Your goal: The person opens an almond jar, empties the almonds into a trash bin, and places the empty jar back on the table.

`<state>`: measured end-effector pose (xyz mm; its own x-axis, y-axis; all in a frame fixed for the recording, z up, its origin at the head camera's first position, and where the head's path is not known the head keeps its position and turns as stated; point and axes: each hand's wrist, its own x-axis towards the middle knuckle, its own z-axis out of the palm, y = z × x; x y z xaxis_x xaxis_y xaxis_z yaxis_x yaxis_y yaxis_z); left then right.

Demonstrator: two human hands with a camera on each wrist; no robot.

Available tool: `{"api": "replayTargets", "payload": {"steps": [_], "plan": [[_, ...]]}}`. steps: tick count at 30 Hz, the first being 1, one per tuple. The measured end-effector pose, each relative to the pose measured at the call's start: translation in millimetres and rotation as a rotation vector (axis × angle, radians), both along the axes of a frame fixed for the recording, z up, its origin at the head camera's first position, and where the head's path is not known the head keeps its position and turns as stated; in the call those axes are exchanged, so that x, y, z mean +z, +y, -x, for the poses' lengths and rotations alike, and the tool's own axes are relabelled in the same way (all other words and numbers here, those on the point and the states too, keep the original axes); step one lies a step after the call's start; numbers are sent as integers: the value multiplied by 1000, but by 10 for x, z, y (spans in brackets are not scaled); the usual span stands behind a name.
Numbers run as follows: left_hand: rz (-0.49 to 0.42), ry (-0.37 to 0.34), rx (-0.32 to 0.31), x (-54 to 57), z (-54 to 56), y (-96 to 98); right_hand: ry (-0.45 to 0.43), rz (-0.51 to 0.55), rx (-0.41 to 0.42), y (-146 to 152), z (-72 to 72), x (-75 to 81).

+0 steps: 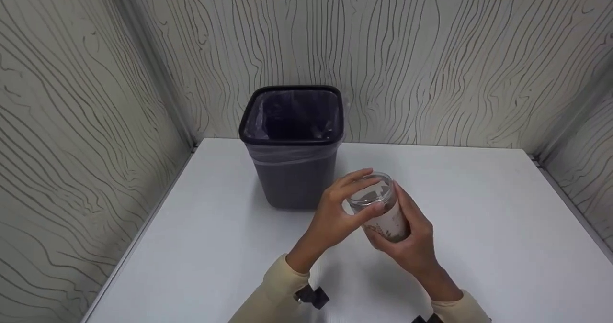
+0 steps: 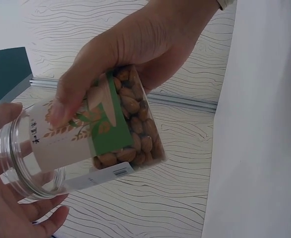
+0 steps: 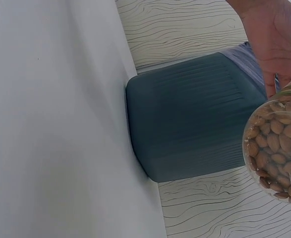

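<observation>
A clear jar [image 1: 390,222] of almonds, with a printed label, is held tilted above the white table. My right hand [image 1: 419,237] grips its body, thumb and fingers on opposite sides. My left hand [image 1: 335,213] curls its thumb and fingers round the clear ringed top [image 1: 371,191]. Whether that ring is a separate lid I cannot tell. In the left wrist view, brown almonds [image 2: 135,114] show at the jar's bottom end, beside the green part of the label [image 2: 108,129]. From the right wrist, the jar's base [image 3: 281,153] faces the camera, full of almonds.
A dark waste bin [image 1: 301,179] with a clear plastic liner stands behind the hands, slightly left, near the back wall. Wood-grain panels [image 1: 383,60] enclose the white table [image 1: 201,246] at the back and sides.
</observation>
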<state>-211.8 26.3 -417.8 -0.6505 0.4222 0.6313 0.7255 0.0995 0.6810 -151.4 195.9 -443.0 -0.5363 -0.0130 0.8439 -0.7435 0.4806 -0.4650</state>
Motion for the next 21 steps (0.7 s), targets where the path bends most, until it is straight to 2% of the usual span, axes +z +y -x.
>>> {"api": "replayTargets", "payload": {"steps": [9,14,21], "plan": [[-33,-56,-20,-41,-40,34,-24,-22,-29,46,-61,-5],[-80,-127,-8,-35,-34,21,-31,-30,-32,39,-88,23],[-142,-233,-22,-63,13,-18,-38,-14,-10,65,-114,1]]}}
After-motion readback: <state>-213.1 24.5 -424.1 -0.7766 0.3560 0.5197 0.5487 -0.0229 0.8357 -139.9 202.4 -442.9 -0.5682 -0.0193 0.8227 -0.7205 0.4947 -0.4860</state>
